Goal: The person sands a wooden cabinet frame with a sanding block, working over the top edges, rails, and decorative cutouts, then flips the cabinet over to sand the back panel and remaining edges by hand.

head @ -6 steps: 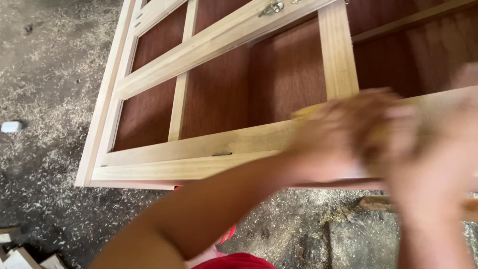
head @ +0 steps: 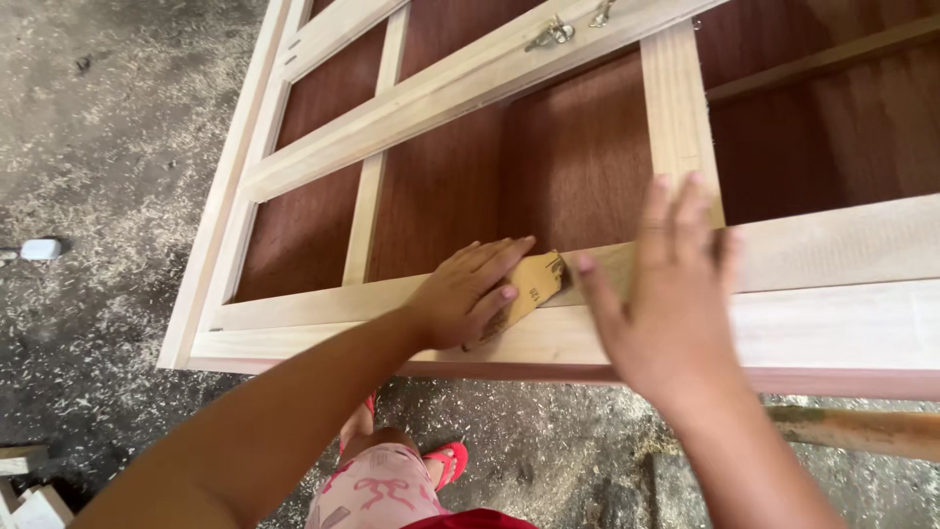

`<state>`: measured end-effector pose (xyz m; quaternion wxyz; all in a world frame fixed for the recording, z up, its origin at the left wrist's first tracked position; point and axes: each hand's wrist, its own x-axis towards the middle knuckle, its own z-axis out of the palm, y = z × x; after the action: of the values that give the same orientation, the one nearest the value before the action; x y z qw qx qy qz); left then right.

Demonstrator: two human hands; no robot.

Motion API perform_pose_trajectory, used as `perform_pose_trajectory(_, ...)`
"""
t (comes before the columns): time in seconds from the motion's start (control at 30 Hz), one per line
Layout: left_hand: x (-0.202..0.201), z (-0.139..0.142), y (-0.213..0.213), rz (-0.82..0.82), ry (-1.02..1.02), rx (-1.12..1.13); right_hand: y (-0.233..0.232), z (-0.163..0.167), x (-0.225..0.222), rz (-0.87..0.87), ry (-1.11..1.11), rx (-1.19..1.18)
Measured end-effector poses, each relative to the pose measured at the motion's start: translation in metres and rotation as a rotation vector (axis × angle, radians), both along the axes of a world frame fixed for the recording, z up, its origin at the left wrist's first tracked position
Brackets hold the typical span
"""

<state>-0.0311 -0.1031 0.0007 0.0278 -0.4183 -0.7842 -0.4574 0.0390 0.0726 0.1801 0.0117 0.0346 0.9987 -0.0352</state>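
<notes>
Closest to the camera, a knee in pink patterned cloth [head: 377, 490] and a red sandal [head: 448, 458] stand on a concrete floor [head: 108, 176] strewn with wood shavings. Above them both forearms reach to the near rail [head: 832, 328] of a pale wooden cabinet frame [head: 460, 83] lying flat.

The left hand [head: 470, 294] presses a folded piece of tan sandpaper [head: 534, 284] flat against the top of that rail, fingers stretched over the sheet and thumb tucked at its near edge, so it grips the paper by pressure rather than in a fist. The right hand [head: 671, 289] is open and holds nothing; its palm and spread fingers lie on the rail just beside the sandpaper, where the upright bar [head: 676, 108] meets it.

A fifth of a second ago both hands were a blur near the right end of the rail, overlapping each other. Now they are sharp and apart, and the left has come leftward along the wood with the sheet. That reads as one rubbing stroke across the rail, with the right hand bracing the frame.

Farther off, reddish-brown back panels [head: 578, 147] show between the bars, and a brass catch [head: 550, 34] sits on the long cross rail. A small white object [head: 41, 249] lies on the floor at far left.
</notes>
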Motion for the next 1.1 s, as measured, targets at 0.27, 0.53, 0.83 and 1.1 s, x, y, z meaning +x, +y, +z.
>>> perform_pose_trajectory(0.27,-0.003,0.045,0.059,0.021,-0.226,-0.132,-0.011,-0.038,-0.016,0.108,-0.015,0.076)
perform_pose_trajectory(0.53,-0.040,-0.092,-0.050,-0.004,-0.348,-0.542,-0.002,-0.044,-0.012,0.149,0.089,0.116)
perform_pose_trajectory(0.83,0.034,-0.149,-0.051,0.526,-0.212,-0.083,-0.004,-0.045,-0.011,0.147,0.044,0.199)
perform_pose_trajectory(1.1,0.041,-0.186,-0.101,0.874,-0.564,-0.168,-0.004,-0.046,-0.009,0.160,0.095,0.210)
